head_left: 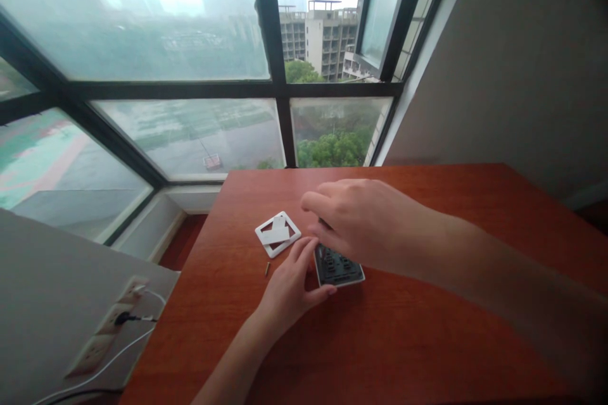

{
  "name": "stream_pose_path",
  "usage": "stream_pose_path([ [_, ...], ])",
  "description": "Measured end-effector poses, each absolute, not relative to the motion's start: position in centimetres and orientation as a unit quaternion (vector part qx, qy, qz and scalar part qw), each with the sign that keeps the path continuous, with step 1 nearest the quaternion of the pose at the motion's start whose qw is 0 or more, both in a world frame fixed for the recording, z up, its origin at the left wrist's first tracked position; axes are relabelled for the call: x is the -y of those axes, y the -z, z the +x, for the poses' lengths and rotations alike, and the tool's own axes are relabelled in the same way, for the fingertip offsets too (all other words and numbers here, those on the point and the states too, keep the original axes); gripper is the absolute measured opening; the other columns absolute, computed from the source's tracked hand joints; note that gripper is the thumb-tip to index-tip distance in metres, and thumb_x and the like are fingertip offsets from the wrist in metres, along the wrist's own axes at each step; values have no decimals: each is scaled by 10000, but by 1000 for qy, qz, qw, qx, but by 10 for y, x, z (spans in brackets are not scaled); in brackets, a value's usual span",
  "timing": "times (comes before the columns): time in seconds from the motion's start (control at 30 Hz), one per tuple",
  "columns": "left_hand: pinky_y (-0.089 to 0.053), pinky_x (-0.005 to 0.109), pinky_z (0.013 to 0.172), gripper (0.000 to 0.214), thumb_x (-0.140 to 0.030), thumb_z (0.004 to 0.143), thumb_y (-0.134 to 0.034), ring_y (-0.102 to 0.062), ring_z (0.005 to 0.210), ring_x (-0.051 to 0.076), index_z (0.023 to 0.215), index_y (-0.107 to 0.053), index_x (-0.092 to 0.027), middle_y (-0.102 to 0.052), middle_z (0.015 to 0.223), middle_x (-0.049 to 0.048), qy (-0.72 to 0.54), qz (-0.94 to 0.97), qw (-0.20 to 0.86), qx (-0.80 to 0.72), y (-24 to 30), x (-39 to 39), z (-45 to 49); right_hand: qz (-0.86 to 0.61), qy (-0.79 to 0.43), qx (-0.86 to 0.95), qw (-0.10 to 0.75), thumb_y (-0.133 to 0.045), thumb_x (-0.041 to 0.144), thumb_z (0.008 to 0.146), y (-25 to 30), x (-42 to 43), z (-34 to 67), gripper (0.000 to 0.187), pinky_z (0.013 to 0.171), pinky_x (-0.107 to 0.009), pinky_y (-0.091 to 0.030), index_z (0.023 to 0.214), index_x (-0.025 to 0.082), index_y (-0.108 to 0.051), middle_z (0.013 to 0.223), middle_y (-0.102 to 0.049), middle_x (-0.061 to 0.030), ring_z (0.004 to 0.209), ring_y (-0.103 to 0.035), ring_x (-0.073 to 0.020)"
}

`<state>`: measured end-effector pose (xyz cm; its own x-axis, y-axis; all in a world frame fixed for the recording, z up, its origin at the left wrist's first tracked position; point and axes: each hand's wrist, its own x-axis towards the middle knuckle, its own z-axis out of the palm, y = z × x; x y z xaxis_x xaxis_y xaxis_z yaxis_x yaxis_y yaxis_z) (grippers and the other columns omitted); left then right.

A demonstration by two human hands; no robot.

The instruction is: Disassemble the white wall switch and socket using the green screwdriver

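Observation:
A square wall switch (339, 267) with a dark inner face and a white rim lies on the wooden table. My left hand (294, 278) grips its left side, fingers at the far corner and thumb at the near edge. Above the switch's far edge, my right hand (351, 215) is closed in a pinch. Something dark shows between its fingers, mostly hidden, and I cannot make out what it is. Left of the switch lies a white square frame (271, 252) with white flat pieces (275, 235) across it. A small brass-coloured screw (267, 269) rests in front of the frame.
The reddish wooden table (403, 342) extends to the right and towards me. Behind it are large windows with dark frames (280, 90). On the low wall at left, sockets (113, 318) hold plugs with white and black cables.

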<state>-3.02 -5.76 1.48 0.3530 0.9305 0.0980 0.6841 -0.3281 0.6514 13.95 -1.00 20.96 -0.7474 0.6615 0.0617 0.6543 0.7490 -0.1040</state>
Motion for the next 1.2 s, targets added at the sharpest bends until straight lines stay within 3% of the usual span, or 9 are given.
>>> stream_pose_path([
  [0.13, -495, 427, 947, 817, -359, 724, -761, -547, 1164, 322, 1416, -339, -255, -447, 1383, 128, -250, 785, 254, -507, -14, 58, -30, -264, -135, 952, 75, -581, 154, 806, -209, 10, 144, 329, 736, -271, -429, 1133, 165, -544, 1089, -652, -91, 969, -601, -196],
  [0.3, -510, 426, 924, 812, -350, 729, -762, -594, 1082, 287, 1414, -335, -267, -427, 1409, 119, -238, 781, 264, -513, -16, 58, -29, -421, 0, 905, 59, -465, 404, 922, -206, 10, 139, 273, 602, -321, -387, 896, 166, -596, 803, -674, -95, 735, -629, -247],
  [0.4, -503, 427, 938, 819, -363, 739, -757, -578, 1114, 285, 1421, -315, -260, -408, 1429, 122, -243, 780, 267, -511, -17, 58, -29, -350, -56, 933, 67, -509, 246, 881, -206, 6, 144, 143, 662, -303, -406, 970, 169, -590, 929, -680, -82, 826, -627, -219],
  [0.5, -479, 430, 974, 802, -387, 745, -751, -505, 1221, 310, 1411, -328, -245, -401, 1435, 125, -257, 781, 262, -505, -17, 58, -29, -274, -139, 947, 90, -569, 140, 782, -207, 4, 150, 353, 760, -267, -422, 1134, 162, -544, 1108, -647, -82, 985, -597, -192],
  [0.67, -528, 406, 881, 781, -356, 745, -750, -613, 1005, 248, 1402, -338, -264, -411, 1427, 115, -258, 769, 284, -511, -19, 59, -29, -411, -33, 907, 81, -468, 402, 912, -203, 2, 147, 263, 629, -316, -399, 937, 171, -592, 854, -672, -93, 778, -627, -241],
  [0.77, -522, 418, 895, 807, -368, 728, -761, -606, 1039, 263, 1404, -333, -267, -420, 1420, 115, -264, 764, 283, -517, -20, 60, -29, -375, -55, 921, 86, -485, 271, 892, -201, 3, 148, 162, 653, -311, -402, 956, 167, -591, 865, -674, -81, 792, -623, -223],
  [0.87, -483, 438, 962, 807, -394, 723, -761, -526, 1199, 310, 1396, -339, -253, -439, 1403, 124, -273, 769, 271, -510, -20, 59, -29, -296, -140, 938, 112, -544, 124, 785, -203, 4, 153, 316, 745, -282, -421, 1099, 156, -564, 1028, -661, -80, 924, -602, -194],
  [1.07, -484, 462, 951, 772, -387, 738, -752, -548, 1163, 311, 1376, -343, -242, -456, 1376, 131, -261, 763, 273, -524, -19, 59, -29, -381, -88, 916, 94, -506, 366, 905, -204, 4, 151, 230, 667, -310, -398, 959, 172, -618, 890, -679, -78, 811, -617, -220],
  [1.2, -482, 473, 950, 760, -379, 738, -752, -531, 1182, 320, 1367, -350, -238, -473, 1352, 131, -258, 764, 277, -522, -21, 60, -28, -322, -128, 932, 108, -496, 195, 884, -204, 4, 151, 172, 720, -301, -411, 1001, 156, -616, 954, -679, -82, 872, -614, -202],
])
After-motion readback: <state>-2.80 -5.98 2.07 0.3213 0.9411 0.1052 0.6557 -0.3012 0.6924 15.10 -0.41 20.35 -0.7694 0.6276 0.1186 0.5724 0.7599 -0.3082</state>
